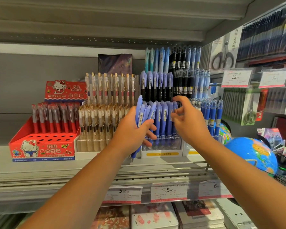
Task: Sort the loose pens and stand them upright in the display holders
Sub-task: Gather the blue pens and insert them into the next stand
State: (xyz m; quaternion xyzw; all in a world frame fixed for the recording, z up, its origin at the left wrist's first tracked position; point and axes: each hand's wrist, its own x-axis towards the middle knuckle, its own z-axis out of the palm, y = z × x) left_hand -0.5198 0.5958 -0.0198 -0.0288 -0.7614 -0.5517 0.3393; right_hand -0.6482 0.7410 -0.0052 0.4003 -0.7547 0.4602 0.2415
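My left hand (132, 131) grips a bundle of several loose periwinkle-blue pens (143, 113), held nearly upright in front of the shelf. Just right of it stands a tiered clear display holder (162, 144) with rows of matching blue pens (163, 119) standing in it. My right hand (188, 119) hovers at the holder's front row, fingers loosely curled near the pen tops; whether it pinches a pen is unclear. The lower ends of the bundle stick out below my left hand.
A red Hello Kitty pen box (43, 146) stands at the left, with a clear holder of gold-clip pens (102, 116) beside it. Darker blue pens (213, 114) stand to the right, and a globe (253, 152) sits at the shelf's right end. Price tags (168, 190) line the shelf edge.
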